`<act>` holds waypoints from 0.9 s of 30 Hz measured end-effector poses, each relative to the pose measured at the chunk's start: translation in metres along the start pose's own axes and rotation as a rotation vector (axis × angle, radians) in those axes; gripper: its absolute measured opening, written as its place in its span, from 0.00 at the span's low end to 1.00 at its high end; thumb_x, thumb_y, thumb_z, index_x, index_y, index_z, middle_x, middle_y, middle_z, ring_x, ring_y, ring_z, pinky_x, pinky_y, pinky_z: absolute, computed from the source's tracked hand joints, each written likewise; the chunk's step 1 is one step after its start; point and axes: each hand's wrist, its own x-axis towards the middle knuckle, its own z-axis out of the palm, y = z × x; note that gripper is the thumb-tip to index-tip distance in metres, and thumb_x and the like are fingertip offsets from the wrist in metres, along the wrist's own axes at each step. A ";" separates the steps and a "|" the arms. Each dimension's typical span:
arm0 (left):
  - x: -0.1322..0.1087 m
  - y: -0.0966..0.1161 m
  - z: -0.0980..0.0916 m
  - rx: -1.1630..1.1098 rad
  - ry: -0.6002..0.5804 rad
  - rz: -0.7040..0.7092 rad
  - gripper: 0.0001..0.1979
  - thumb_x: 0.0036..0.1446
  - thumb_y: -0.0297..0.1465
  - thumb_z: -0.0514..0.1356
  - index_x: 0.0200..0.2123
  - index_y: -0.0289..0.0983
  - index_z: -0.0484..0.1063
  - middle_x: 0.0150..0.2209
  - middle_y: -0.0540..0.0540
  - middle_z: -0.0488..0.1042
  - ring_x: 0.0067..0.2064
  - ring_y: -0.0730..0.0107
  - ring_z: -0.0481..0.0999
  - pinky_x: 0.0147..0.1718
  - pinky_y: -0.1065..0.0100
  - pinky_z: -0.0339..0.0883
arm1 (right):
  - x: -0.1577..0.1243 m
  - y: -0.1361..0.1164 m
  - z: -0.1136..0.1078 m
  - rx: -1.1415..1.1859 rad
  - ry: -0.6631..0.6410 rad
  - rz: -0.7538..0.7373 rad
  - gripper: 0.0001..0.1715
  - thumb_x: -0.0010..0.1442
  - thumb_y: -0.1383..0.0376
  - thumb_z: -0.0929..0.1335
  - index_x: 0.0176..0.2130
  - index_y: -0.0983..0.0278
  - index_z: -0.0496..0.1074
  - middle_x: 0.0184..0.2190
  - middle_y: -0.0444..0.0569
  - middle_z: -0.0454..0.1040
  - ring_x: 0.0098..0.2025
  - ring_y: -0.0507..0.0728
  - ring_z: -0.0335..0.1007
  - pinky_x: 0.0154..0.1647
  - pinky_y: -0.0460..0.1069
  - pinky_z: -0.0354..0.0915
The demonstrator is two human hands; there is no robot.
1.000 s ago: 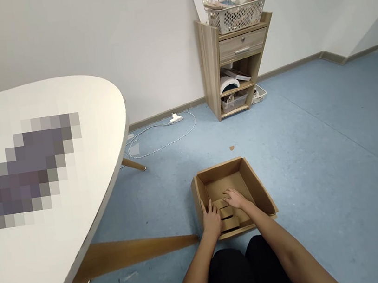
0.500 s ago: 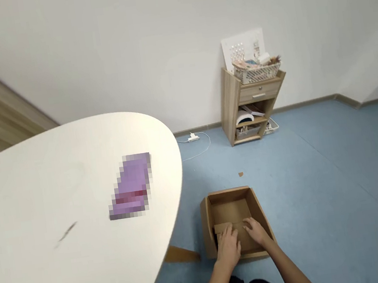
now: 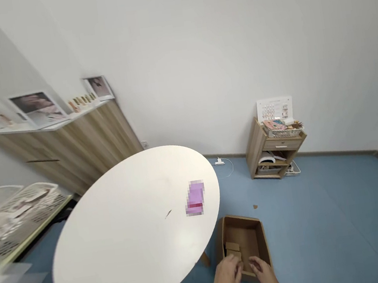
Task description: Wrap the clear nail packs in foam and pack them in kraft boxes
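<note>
An open cardboard box (image 3: pixel 264 238) stands on the floor beside the table. Inside it, toward the left wall, is a small brown cardboard piece (image 3: pixel 232 247). My left hand (image 3: pixel 226 277) is over the box's near left part, fingers curled down close to the cardboard piece. What those fingers grip, if anything, is hidden. To its right, my right hand (image 3: pixel 264 272) is over the near end of the box, with thumb and fingers bent and a gap between them. I see nothing held there.
A white oval table (image 3: pixel 125 235) fills the left, with a purple pixelated item (image 3: pixel 195 197) on it. A small wooden cabinet (image 3: pixel 255 148) stands by the wall. A power strip (image 3: pixel 219 161) and a brown scrap (image 3: pixel 255 206) lie on the floor. White baskets (image 3: pixel 41 218) are far left.
The view has tilted up and swung left, bringing the wooden counter and white baskets into sight. Both hands stay at the box; the right hand's fingers have curled more.
</note>
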 end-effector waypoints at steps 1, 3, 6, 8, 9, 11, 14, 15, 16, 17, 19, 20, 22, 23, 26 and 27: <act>-0.014 0.004 -0.020 -0.007 0.071 -0.035 0.13 0.60 0.27 0.48 0.41 0.41 0.71 0.38 0.44 0.74 0.41 0.63 0.74 0.42 0.65 0.69 | -0.010 -0.021 -0.002 -0.007 -0.011 -0.019 0.24 0.49 0.47 0.64 0.36 0.59 0.77 0.39 0.54 0.80 0.46 0.66 0.77 0.51 0.57 0.70; -0.046 0.006 -0.057 -0.019 0.204 -0.095 0.15 0.62 0.28 0.45 0.40 0.41 0.71 0.37 0.44 0.74 0.40 0.64 0.74 0.41 0.65 0.69 | -0.029 -0.063 -0.004 -0.038 -0.044 -0.065 0.24 0.51 0.46 0.64 0.36 0.59 0.77 0.39 0.53 0.80 0.45 0.66 0.77 0.49 0.57 0.71; -0.098 -0.009 -0.099 0.048 0.351 -0.202 0.16 0.63 0.29 0.44 0.41 0.41 0.71 0.39 0.43 0.73 0.43 0.61 0.74 0.43 0.61 0.70 | -0.053 -0.121 0.002 -0.097 -0.121 -0.137 0.23 0.53 0.46 0.64 0.36 0.58 0.78 0.39 0.52 0.80 0.45 0.65 0.77 0.47 0.55 0.71; -0.133 -0.028 -0.116 0.152 0.427 -0.291 0.16 0.59 0.26 0.46 0.44 0.41 0.71 0.45 0.42 0.73 0.48 0.58 0.73 0.47 0.57 0.69 | -0.066 -0.155 0.014 -0.127 -0.177 -0.188 0.23 0.55 0.47 0.63 0.38 0.58 0.78 0.39 0.52 0.80 0.45 0.65 0.77 0.47 0.55 0.71; -0.150 -0.038 -0.122 0.206 0.447 -0.349 0.17 0.58 0.25 0.47 0.46 0.41 0.71 0.49 0.42 0.72 0.51 0.56 0.72 0.49 0.54 0.68 | -0.072 -0.170 0.022 -0.139 -0.204 -0.211 0.22 0.55 0.48 0.63 0.38 0.58 0.78 0.40 0.52 0.80 0.45 0.65 0.76 0.47 0.54 0.71; -0.181 -0.058 -0.130 0.278 0.440 -0.451 0.19 0.56 0.25 0.50 0.50 0.40 0.70 0.54 0.42 0.71 0.57 0.53 0.69 0.54 0.52 0.66 | -0.082 -0.197 0.043 -0.152 -0.258 -0.262 0.23 0.56 0.49 0.63 0.40 0.58 0.78 0.41 0.53 0.79 0.45 0.64 0.76 0.47 0.54 0.70; -0.222 -0.078 -0.137 0.309 0.436 -0.541 0.21 0.57 0.25 0.50 0.53 0.38 0.68 0.58 0.40 0.69 0.60 0.54 0.67 0.58 0.52 0.63 | -0.095 -0.230 0.080 -0.154 -0.359 -0.324 0.23 0.57 0.49 0.64 0.41 0.59 0.78 0.42 0.54 0.79 0.45 0.64 0.75 0.48 0.54 0.70; -0.235 -0.083 -0.141 0.308 0.456 -0.563 0.21 0.57 0.25 0.49 0.54 0.37 0.68 0.58 0.39 0.68 0.60 0.55 0.66 0.58 0.53 0.63 | -0.098 -0.239 0.094 -0.151 -0.397 -0.340 0.23 0.57 0.48 0.64 0.41 0.60 0.78 0.42 0.54 0.79 0.45 0.64 0.75 0.48 0.54 0.70; -0.247 -0.087 -0.145 0.302 0.485 -0.583 0.21 0.58 0.25 0.49 0.54 0.37 0.68 0.59 0.39 0.68 0.60 0.55 0.66 0.58 0.53 0.63 | -0.101 -0.247 0.109 -0.149 -0.433 -0.355 0.24 0.57 0.48 0.64 0.42 0.60 0.78 0.42 0.54 0.79 0.45 0.64 0.75 0.48 0.55 0.69; -0.260 -0.092 -0.150 0.293 0.517 -0.603 0.21 0.58 0.25 0.49 0.54 0.37 0.68 0.59 0.39 0.68 0.60 0.56 0.67 0.58 0.53 0.63 | -0.104 -0.254 0.124 -0.148 -0.463 -0.369 0.24 0.57 0.48 0.64 0.42 0.60 0.78 0.42 0.55 0.79 0.45 0.64 0.75 0.48 0.55 0.70; -0.286 -0.103 -0.163 0.265 0.583 -0.634 0.21 0.58 0.26 0.49 0.53 0.38 0.69 0.58 0.40 0.68 0.60 0.55 0.67 0.57 0.52 0.64 | -0.107 -0.268 0.155 -0.150 -0.509 -0.399 0.25 0.57 0.47 0.64 0.41 0.61 0.77 0.41 0.54 0.79 0.44 0.64 0.75 0.47 0.54 0.70; -0.299 -0.111 -0.171 0.249 0.616 -0.642 0.20 0.58 0.26 0.49 0.52 0.38 0.70 0.58 0.40 0.69 0.59 0.55 0.68 0.57 0.52 0.65 | -0.109 -0.274 0.172 -0.155 -0.528 -0.413 0.25 0.57 0.46 0.64 0.41 0.61 0.77 0.41 0.54 0.79 0.43 0.63 0.75 0.46 0.54 0.70; -0.327 -0.128 -0.188 0.211 0.675 -0.641 0.20 0.59 0.26 0.48 0.51 0.38 0.70 0.55 0.41 0.71 0.56 0.57 0.71 0.55 0.54 0.66 | -0.112 -0.287 0.209 -0.175 -0.564 -0.433 0.26 0.57 0.45 0.64 0.41 0.61 0.77 0.40 0.54 0.79 0.41 0.62 0.75 0.44 0.53 0.70; -0.341 -0.137 -0.197 0.188 0.698 -0.640 0.19 0.59 0.27 0.48 0.51 0.39 0.71 0.53 0.41 0.72 0.53 0.58 0.73 0.53 0.55 0.68 | -0.114 -0.293 0.228 -0.185 -0.583 -0.440 0.26 0.58 0.45 0.64 0.41 0.61 0.77 0.40 0.54 0.79 0.41 0.62 0.75 0.44 0.53 0.70; -0.385 -0.170 -0.227 0.104 0.738 -0.646 0.19 0.62 0.29 0.46 0.49 0.40 0.72 0.47 0.42 0.75 0.48 0.61 0.75 0.49 0.59 0.70 | -0.125 -0.313 0.292 -0.184 -0.630 -0.463 0.26 0.58 0.45 0.64 0.41 0.60 0.77 0.41 0.54 0.78 0.42 0.62 0.75 0.44 0.52 0.70; -0.400 -0.182 -0.238 0.079 0.746 -0.652 0.18 0.62 0.29 0.46 0.49 0.40 0.72 0.47 0.42 0.75 0.48 0.61 0.76 0.48 0.60 0.71 | -0.129 -0.320 0.314 -0.171 -0.642 -0.470 0.25 0.58 0.45 0.64 0.41 0.60 0.77 0.41 0.54 0.78 0.43 0.62 0.75 0.44 0.52 0.70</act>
